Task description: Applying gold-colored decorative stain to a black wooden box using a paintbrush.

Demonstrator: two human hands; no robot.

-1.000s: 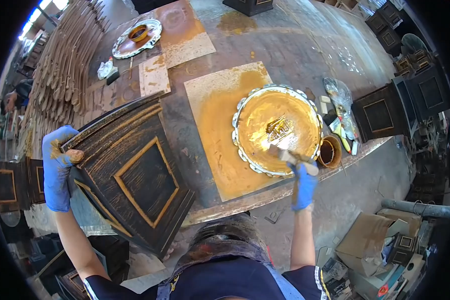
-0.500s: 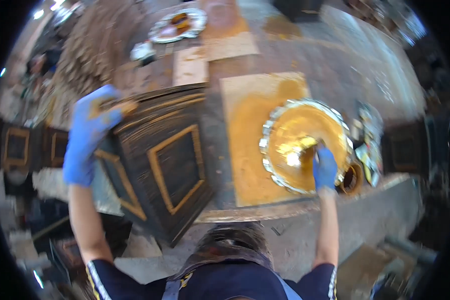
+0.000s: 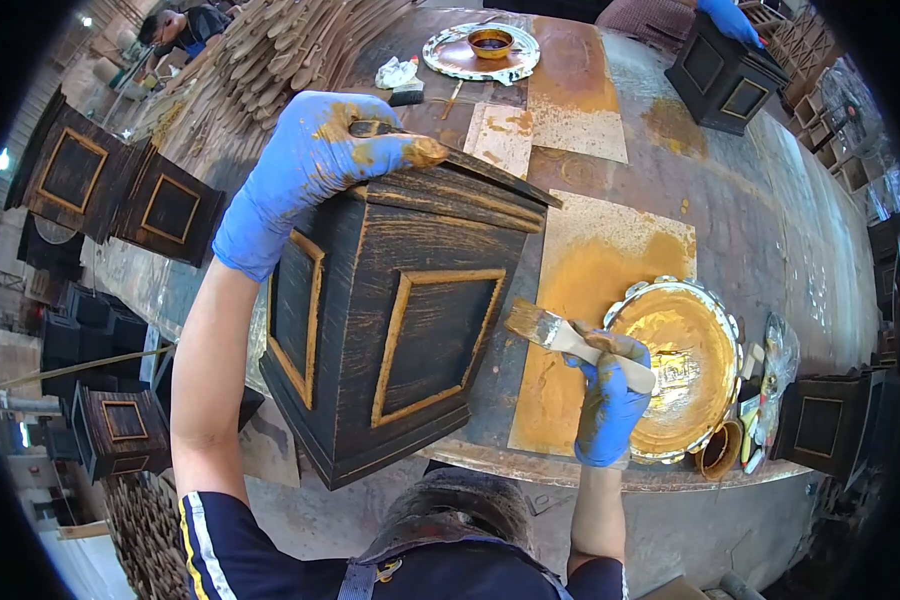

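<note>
**Black box [image 3: 355,330] tipped up, paintbrush [image 3: 540,325] right beside it**

So the right hand [image 3: 610,395], in a stained blue glove, is closed around the pale handle of the brush, fingers curled in. The bristles point left and sit just by the box's right edge; can't tell from this angle whether they touch.

Left hand [image 3: 325,150], also gloved in blue, is clamped over the box's top rim, thumb lying along the edge and smeared with brown. The box leans at the near side of the table [image 3: 820,240], its bottom corner sticking out past the edge. It's got gold-brown framed panels and brownish streaks in the black. Can't tell if the table takes any of its weight.

Just past the right hand there's a round tray [image 3: 738,375] with a scalloped silvery rim and shiny amber liquid inside, partly on a stained board [image 3: 570,265]. A brown cup [image 3: 725,450] is right next to it, then a clear plastic bag [image 3: 780,365].

Farther back: a second tray [image 3: 435,60] holding a small bowl [image 3: 490,42], a crumpled white cloth [image 3: 397,73], piled wooden strips [image 3: 300,50], and a co-worker's blue-gloved hand [image 3: 730,18] on another dark box [image 3: 725,80].
</note>
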